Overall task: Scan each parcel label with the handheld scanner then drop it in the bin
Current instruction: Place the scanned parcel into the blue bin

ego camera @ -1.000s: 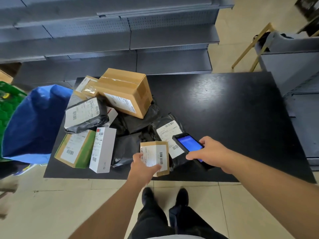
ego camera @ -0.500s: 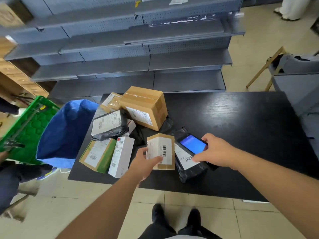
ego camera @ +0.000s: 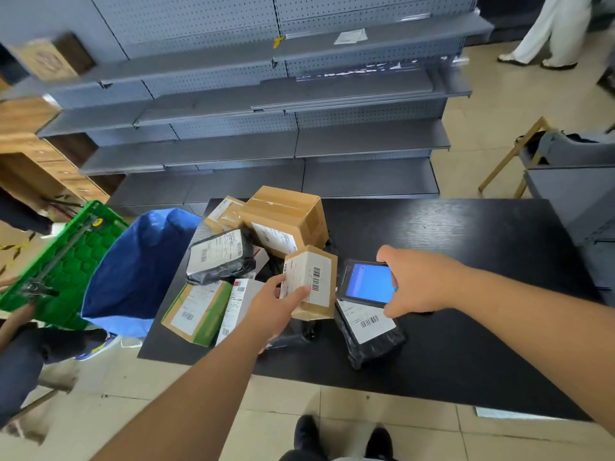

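My left hand [ego camera: 276, 306] grips a small brown parcel [ego camera: 314, 282] by its lower left corner, its white barcode label facing up. Just to its right my right hand [ego camera: 417, 282] holds the handheld scanner [ego camera: 367, 283], whose blue screen is lit. Both are above the black table [ego camera: 466, 261]. Under the scanner lies a black bag parcel [ego camera: 369, 331] with a label. The blue bin bag [ego camera: 139, 271] stands open at the table's left end.
Several more parcels crowd the table's left part: a large brown box [ego camera: 286, 217], a black bag [ego camera: 219, 256], a green-edged box [ego camera: 198, 311], a white box [ego camera: 238, 302]. A green crate [ego camera: 63, 257] sits left of the bin. Grey shelving [ego camera: 266, 128] stands behind. People are at the left edge and the top right.
My left hand has lifted the small brown parcel up and away from the table's front edge, beside the scanner. My view has tilted upward, showing more shelving.
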The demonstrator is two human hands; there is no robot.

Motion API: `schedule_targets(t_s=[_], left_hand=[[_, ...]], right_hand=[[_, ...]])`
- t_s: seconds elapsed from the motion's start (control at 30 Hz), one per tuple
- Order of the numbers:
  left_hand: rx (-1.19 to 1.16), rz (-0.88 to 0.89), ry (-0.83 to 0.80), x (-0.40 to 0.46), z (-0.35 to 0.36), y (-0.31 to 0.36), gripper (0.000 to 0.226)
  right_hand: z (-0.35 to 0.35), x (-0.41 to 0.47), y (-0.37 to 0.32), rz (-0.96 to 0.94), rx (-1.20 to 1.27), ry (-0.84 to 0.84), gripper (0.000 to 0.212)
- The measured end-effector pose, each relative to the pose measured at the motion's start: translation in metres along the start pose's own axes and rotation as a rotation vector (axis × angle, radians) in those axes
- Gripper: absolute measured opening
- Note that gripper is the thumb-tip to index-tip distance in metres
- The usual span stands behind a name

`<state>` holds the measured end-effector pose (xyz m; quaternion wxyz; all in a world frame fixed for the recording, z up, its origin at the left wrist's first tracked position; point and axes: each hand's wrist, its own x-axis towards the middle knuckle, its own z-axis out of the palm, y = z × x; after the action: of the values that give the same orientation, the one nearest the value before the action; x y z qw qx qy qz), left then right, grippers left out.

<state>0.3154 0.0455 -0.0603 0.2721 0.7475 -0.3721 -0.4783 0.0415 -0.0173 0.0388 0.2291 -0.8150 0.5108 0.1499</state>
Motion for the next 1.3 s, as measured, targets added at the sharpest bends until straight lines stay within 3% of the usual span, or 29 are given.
schedule_targets(t_s=[0.57, 1.07, 1.3], left_hand=[[0.164, 0.024, 0.024, -0.006, -0.001, 0.008, 0.078], [0.147, -0.007, 0.02, -0.018, 0.004, 0.005, 0.075], [0.065, -0.039, 0.031, -0.025, -0.008, -0.008, 0.075]], right_hand=[[-0.011, -0.008, -0.004, -0.014, -0.055, 0.008, 0.061], [-0.003, -0.016, 0.003, 0.012, -0.045, 0.021, 0.061], [0.0, -0.009, -0.007, 0.037, 0.067, 0.011, 0.071]])
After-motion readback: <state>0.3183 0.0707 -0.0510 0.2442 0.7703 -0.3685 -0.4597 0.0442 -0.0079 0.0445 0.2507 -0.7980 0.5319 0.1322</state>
